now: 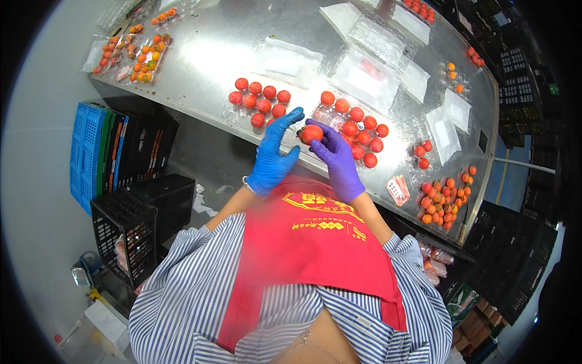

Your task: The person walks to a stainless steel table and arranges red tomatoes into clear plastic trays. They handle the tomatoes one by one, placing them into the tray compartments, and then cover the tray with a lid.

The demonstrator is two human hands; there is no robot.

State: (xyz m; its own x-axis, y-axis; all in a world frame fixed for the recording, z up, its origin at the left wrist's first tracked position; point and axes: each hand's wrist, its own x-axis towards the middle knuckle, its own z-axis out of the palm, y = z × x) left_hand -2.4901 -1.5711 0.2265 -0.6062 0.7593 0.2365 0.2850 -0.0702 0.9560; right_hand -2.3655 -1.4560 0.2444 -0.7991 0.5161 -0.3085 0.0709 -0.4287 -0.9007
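In a purple glove, my right hand (337, 157) grips a red tomato (312, 134) between thumb and fingers. My left hand (276, 154), gloved in blue, is beside it with thumb and fingers apart and nothing held. Beyond the left hand lies a clear plastic tray of red tomatoes (263, 106), partly hidden by its fingers. A second clear tray (322, 113) with red tomatoes (363, 137) lies just beyond the right hand; its left part shows uncovered plastic. Both trays rest on a metal table (204, 98).
Loose orange-red tomatoes (443, 200) are heaped at the right, near printed cards (398, 190). White pads (291, 59) and stacked clear trays (382, 41) lie farther back. Filled packs (148, 59) sit at the left end. Folded crates (86, 152) and a black crate (125, 232) stand left, below the table.
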